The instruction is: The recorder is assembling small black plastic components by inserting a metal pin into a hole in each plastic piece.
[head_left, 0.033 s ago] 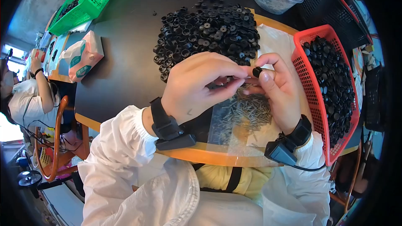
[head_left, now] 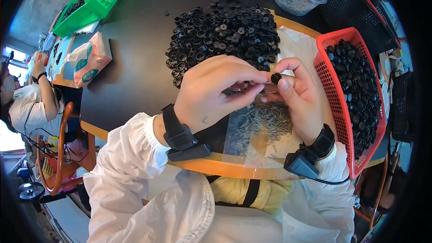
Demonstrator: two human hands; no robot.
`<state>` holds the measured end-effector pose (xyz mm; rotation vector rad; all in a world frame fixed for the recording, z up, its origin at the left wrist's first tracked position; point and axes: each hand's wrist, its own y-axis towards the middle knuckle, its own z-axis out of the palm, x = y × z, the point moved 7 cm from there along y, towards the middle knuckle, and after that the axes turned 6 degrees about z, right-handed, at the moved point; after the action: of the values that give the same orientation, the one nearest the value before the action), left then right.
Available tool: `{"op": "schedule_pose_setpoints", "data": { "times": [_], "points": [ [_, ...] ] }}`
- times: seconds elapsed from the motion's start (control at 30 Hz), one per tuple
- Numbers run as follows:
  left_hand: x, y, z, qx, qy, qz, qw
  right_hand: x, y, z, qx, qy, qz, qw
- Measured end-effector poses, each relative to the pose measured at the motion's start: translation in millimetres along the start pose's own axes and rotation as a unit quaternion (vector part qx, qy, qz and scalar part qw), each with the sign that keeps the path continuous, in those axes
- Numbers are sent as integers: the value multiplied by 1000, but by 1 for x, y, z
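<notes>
Close together over the table, my two hands meet at a small black round cap (head_left: pixel 276 78). My right hand (head_left: pixel 304 96) pinches this cap between thumb and fingers. A thin metal screw (head_left: pixel 267 82) points at the cap from the fingertips of my left hand (head_left: pixel 213 87), which is closed on it. Whether the screw's tip sits inside the cap cannot be made out. Beneath the hands lies a heap of loose screws (head_left: pixel 265 123) on a clear plastic sheet. Just beyond them spreads a large pile of black round caps (head_left: pixel 220 31).
At the right stands a red basket (head_left: pixel 333 90) full of black knobs. A clear tub (head_left: pixel 299 4) sits at the far right, a green basket (head_left: pixel 96 9) at the far left. A tissue pack (head_left: pixel 92 60) lies on the left. Another person (head_left: pixel 38 103) sits there.
</notes>
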<state>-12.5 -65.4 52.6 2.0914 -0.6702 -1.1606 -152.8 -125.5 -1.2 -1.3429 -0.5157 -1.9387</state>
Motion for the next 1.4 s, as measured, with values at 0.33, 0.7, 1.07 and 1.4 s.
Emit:
{"op": "schedule_pose_setpoints", "data": {
  "times": [0.33, 0.7, 1.07, 1.4],
  "points": [
    [3, -3, 2, 1, -8, -45, 999, 4, 2, -8, -49, -118, -66, 990],
    [2, 16, -14, 62, 121, 130, 982, 6, -3, -15, -126, -113, -25, 985],
    [28, 3, -26, 304, 156, 43, 939, 9, 0, -22, -131, -67, -62, 987],
    [26, 3, -23, 282, 115, 28, 952, 11, -2, -14, -128, -112, -70, 983]
  ]
}}
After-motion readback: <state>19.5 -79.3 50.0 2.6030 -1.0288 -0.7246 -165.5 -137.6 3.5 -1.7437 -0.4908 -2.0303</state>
